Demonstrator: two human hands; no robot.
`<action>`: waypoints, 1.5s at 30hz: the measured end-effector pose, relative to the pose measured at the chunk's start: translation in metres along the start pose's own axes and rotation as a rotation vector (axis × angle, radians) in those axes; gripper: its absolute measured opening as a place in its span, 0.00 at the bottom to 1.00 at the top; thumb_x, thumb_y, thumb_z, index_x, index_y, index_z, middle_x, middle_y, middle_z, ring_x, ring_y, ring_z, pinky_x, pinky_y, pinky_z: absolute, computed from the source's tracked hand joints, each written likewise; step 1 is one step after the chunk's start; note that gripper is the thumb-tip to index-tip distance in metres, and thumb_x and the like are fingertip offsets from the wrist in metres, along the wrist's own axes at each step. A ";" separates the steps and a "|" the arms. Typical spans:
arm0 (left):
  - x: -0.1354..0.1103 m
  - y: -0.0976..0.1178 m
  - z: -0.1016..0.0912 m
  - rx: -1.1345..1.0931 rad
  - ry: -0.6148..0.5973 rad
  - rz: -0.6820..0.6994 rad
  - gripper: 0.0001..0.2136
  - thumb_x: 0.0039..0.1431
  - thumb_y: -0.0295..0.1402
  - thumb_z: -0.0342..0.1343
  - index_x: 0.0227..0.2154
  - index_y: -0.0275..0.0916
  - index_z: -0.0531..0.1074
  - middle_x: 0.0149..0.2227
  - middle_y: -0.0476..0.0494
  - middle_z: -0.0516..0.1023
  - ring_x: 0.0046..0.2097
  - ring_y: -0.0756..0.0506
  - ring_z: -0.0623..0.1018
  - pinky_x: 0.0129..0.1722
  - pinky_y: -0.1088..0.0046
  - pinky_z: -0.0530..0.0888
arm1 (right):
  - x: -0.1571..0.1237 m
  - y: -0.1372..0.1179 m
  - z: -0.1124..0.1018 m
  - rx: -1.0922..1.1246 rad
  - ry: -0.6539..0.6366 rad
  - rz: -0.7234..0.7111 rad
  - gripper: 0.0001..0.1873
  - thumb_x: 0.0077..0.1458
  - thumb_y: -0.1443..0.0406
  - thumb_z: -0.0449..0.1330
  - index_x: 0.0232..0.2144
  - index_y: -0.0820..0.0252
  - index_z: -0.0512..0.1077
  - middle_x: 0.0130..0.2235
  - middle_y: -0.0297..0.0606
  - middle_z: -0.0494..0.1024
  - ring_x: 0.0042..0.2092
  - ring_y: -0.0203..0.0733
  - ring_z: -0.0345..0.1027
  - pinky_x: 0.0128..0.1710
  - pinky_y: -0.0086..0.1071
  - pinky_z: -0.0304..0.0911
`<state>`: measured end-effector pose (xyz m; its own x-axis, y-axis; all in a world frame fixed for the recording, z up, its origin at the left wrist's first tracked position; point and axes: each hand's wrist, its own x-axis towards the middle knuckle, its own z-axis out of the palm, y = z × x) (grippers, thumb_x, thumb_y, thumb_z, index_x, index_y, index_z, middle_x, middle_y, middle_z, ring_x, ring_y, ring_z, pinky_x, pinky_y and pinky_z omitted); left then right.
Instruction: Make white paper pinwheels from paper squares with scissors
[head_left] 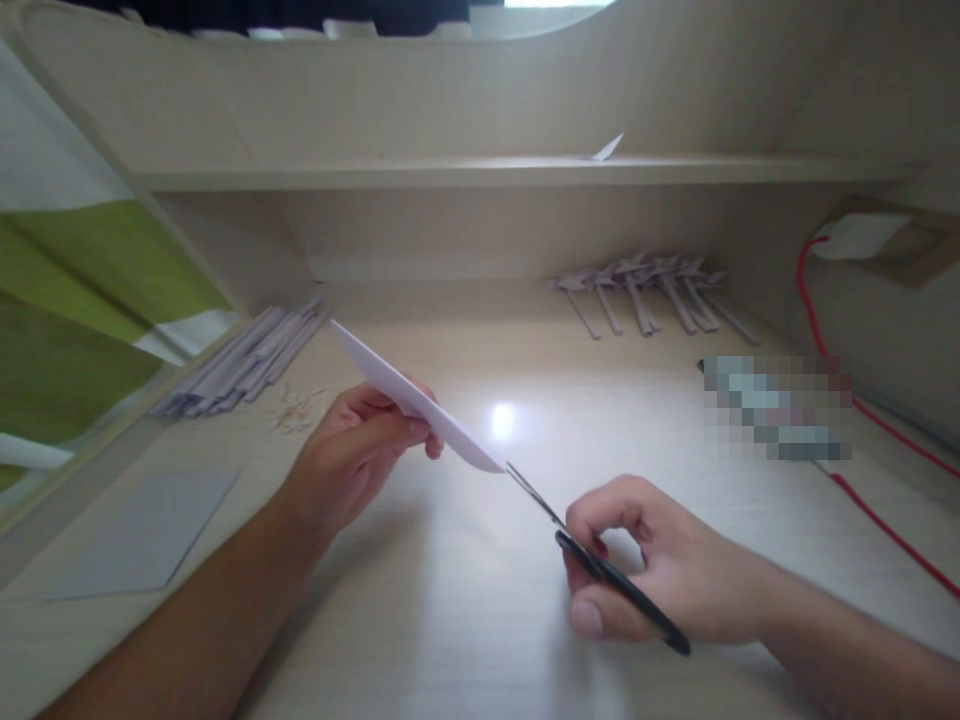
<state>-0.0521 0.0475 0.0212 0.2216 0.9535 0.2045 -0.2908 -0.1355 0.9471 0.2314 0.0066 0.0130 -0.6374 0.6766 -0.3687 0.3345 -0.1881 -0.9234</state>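
Pinched between the thumb and fingers of my left hand (367,440) is a white sheet of paper (405,395), held up off the desk and seen nearly edge-on. My right hand (645,560) grips a pair of scissors (622,590) with black handles, fingers through the loops. The scissor tips meet the paper's near right corner; whether the blades are cutting into it I cannot tell. Flat on the desk, left of my left forearm, lies a pale sheet of paper (150,530).
Rolled paper sticks (244,360) lie stacked at the left, beside small pale bits (295,408). Several paper pinwheels on sticks (645,285) rest at the back right. A blurred-out object (776,405) and a red cable (892,525) lie right. A folded paper (609,148) sits on the shelf (450,178).
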 end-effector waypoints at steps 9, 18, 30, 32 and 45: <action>-0.002 -0.001 0.003 0.046 -0.020 -0.018 0.02 0.52 0.28 0.69 0.30 0.40 0.85 0.27 0.47 0.82 0.30 0.49 0.78 0.33 0.76 0.76 | 0.001 -0.003 0.002 0.025 -0.008 -0.013 0.22 0.40 0.54 0.78 0.21 0.62 0.73 0.21 0.31 0.66 0.27 0.34 0.55 0.25 0.28 0.51; -0.003 -0.001 -0.003 0.145 -0.059 -0.053 0.03 0.52 0.29 0.72 0.30 0.41 0.85 0.27 0.47 0.83 0.31 0.50 0.80 0.34 0.78 0.78 | 0.001 -0.001 -0.001 0.044 -0.006 -0.048 0.20 0.43 0.55 0.76 0.23 0.63 0.74 0.22 0.31 0.67 0.27 0.34 0.57 0.26 0.28 0.52; -0.003 0.000 -0.003 0.171 -0.024 -0.073 0.04 0.50 0.26 0.72 0.29 0.41 0.86 0.27 0.47 0.84 0.29 0.49 0.81 0.32 0.78 0.78 | 0.000 0.000 -0.003 0.119 -0.009 -0.059 0.20 0.44 0.57 0.77 0.21 0.63 0.73 0.20 0.29 0.65 0.25 0.31 0.54 0.24 0.28 0.48; -0.003 0.000 -0.004 0.175 -0.019 -0.073 0.04 0.50 0.27 0.72 0.29 0.41 0.86 0.27 0.47 0.84 0.29 0.49 0.81 0.32 0.77 0.78 | 0.000 0.000 -0.002 0.119 -0.011 -0.056 0.20 0.43 0.57 0.77 0.21 0.63 0.72 0.20 0.28 0.65 0.24 0.31 0.53 0.23 0.28 0.47; -0.004 0.002 0.000 0.191 0.029 -0.065 0.05 0.46 0.26 0.72 0.28 0.41 0.86 0.25 0.47 0.83 0.27 0.49 0.79 0.29 0.77 0.78 | 0.001 -0.002 -0.003 0.079 0.003 -0.037 0.24 0.42 0.52 0.77 0.20 0.61 0.69 0.20 0.29 0.63 0.25 0.32 0.53 0.23 0.28 0.48</action>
<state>-0.0534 0.0437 0.0227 0.2066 0.9688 0.1367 -0.0946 -0.1193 0.9883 0.2317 0.0099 0.0148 -0.6461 0.6861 -0.3344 0.2551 -0.2187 -0.9418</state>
